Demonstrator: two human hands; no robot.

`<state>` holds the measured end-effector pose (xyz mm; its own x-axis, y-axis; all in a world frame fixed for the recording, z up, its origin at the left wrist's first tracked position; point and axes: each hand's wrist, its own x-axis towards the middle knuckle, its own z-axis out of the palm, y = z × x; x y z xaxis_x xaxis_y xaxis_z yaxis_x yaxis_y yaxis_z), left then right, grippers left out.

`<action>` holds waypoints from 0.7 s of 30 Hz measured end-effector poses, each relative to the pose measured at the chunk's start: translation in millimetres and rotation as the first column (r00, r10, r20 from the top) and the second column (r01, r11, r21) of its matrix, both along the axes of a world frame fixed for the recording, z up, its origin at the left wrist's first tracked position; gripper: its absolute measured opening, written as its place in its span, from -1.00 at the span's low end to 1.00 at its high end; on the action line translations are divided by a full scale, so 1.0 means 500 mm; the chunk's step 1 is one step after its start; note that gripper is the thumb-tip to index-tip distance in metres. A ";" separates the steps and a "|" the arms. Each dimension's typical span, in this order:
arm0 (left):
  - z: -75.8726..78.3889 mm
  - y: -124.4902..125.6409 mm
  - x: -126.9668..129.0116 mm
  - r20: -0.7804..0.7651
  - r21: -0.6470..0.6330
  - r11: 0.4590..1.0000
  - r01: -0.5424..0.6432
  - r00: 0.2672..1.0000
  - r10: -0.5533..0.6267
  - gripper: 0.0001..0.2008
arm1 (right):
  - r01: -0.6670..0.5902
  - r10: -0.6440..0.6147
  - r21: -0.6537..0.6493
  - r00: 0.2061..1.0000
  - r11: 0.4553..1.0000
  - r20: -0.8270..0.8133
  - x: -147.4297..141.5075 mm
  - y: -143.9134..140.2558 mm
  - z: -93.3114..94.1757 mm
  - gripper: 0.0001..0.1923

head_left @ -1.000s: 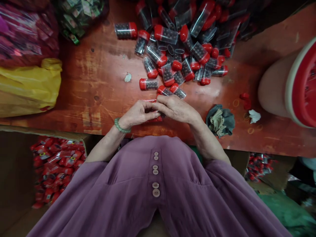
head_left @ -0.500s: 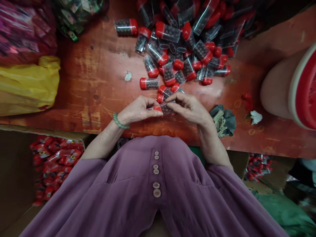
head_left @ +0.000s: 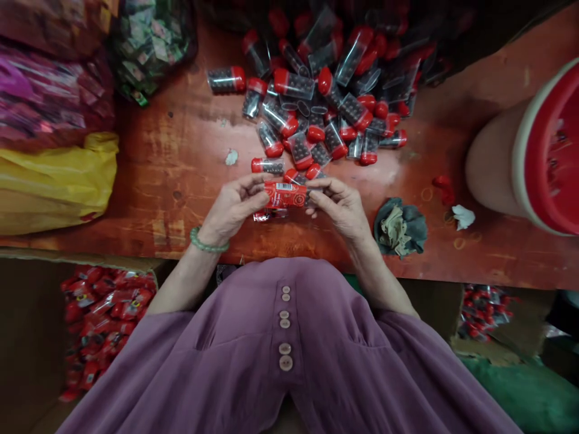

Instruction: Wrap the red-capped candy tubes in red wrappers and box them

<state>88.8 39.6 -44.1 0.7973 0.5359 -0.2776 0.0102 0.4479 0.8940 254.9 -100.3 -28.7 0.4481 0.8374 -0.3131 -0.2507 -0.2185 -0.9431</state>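
Holding a small red-labelled tube (head_left: 286, 195) crosswise above the near edge of the counter (head_left: 181, 163), the two hands meet at its ends. The left hand (head_left: 230, 208) is closed around the left end with thumb and fingers, and the right hand (head_left: 341, 205) pinches the right end, where dark contents show through clear plastic. A red printed sleeve is seen around the tube's middle, so the step in hand is judged to be the wrapping or seating of that label. A second scrap of red wrapper (head_left: 265, 215) lies just beneath the hands. Beyond them, a heap of red-capped tubes (head_left: 316, 108) is spread on the counter, unlabelled as far as can be told. A box of red packets (head_left: 104, 307) stands below the counter on the left. The next move is judged to call for a firm, even pull of the sleeve along the tube, with the cap end kept steady.
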 end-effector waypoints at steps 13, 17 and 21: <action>0.010 -0.077 0.045 0.052 -0.367 0.848 -0.383 0.902 0.429 -0.63 | 0.033 -0.046 0.194 0.997 0.981 0.062 -0.084 0.041 -0.032 -0.64; 0.005 -0.082 0.036 0.004 -0.280 0.875 -0.395 0.911 0.413 -0.64 | 0.048 -0.072 0.196 0.991 0.979 0.115 -0.084 0.042 -0.040 -0.62; 0.006 -0.084 0.031 0.019 -0.239 0.903 -0.356 0.928 0.371 -0.64 | 0.044 -0.060 0.209 0.996 0.977 0.071 -0.088 0.046 -0.050 -0.56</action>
